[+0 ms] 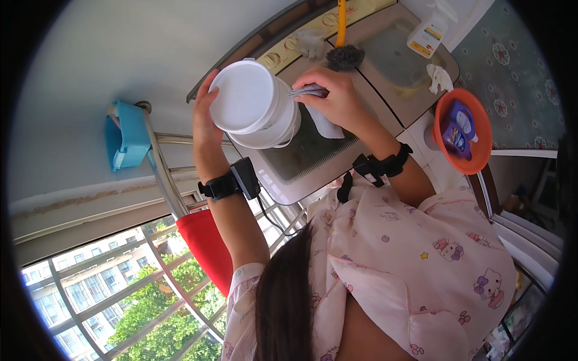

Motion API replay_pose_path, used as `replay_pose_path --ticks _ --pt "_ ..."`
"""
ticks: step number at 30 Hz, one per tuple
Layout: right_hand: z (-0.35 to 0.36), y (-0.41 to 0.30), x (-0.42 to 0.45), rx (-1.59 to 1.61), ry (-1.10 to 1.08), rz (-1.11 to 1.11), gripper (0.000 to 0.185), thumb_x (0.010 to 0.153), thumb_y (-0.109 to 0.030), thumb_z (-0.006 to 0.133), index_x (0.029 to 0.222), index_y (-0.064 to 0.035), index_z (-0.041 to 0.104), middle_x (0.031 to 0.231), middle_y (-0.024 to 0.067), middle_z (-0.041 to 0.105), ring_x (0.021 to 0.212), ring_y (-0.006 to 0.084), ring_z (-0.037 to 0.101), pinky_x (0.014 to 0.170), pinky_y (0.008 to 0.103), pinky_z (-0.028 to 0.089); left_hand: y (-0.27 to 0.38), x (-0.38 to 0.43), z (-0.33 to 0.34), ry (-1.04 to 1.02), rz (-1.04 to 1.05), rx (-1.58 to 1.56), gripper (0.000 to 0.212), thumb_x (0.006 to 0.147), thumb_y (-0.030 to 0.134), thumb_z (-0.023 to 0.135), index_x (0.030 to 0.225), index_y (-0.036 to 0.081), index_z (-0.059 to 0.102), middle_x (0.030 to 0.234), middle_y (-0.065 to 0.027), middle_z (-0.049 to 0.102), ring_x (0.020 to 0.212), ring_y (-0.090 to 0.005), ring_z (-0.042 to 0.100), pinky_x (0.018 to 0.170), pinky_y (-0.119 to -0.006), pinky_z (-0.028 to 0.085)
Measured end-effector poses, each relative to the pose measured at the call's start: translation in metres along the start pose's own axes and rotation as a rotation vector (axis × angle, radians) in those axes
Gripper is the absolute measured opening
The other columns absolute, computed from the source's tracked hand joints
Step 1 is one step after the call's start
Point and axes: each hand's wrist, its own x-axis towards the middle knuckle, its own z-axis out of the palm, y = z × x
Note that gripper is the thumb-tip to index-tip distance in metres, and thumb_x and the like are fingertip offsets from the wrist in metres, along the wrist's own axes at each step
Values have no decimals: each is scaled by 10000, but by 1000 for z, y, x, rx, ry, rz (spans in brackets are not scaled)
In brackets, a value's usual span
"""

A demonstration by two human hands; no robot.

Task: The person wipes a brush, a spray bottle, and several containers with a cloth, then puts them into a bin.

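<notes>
A white plastic bucket (244,97) with a flat lid and a thin bail handle is tilted above what looks like a twin-tub washing machine (298,155). My left hand (206,110) grips its left side, with the fingers over the lid's rim. My right hand (338,97) pinches a folded grey cloth (326,125) at the bucket's right side. The cloth's lower end hangs below my palm. Whether the cloth presses on the bucket wall cannot be made out. Both wrists wear black straps with small devices.
Behind my right hand lie a dark scouring brush (345,57) with a yellow handle and a crumpled whitish cloth (310,43). A white spray bottle (425,39), a white rag (439,78) and an orange basin (485,131) holding purple bottles are right. A blue container (131,137) hangs left.
</notes>
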Motion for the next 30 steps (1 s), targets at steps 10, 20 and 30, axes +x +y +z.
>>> replay_pose_path --ticks 10,20,30 --pt "-1 9 14 -168 82 -292 156 689 -18 709 797 -68 609 800 52 639 745 224 607 636 310 495 -31 -49 84 654 248 -299 462 838 89 435 1290 18 369 1247 -149 468 1181 -282 462 987 -413 394" --pt "-6 21 31 -262 4 -508 147 663 6 680 760 -52 586 779 32 619 740 230 587 633 328 504 -15 -31 53 320 552 756 283 852 96 494 1106 26 596 1291 -138 507 1176 -275 487 980 -367 370" --pt "1 6 13 -355 1 -500 170 609 8 651 736 -57 560 755 25 585 753 206 579 634 309 504 -21 -13 62 422 587 922 270 853 78 464 1053 65 645 1233 -94 581 1127 -284 520 954 -374 400"
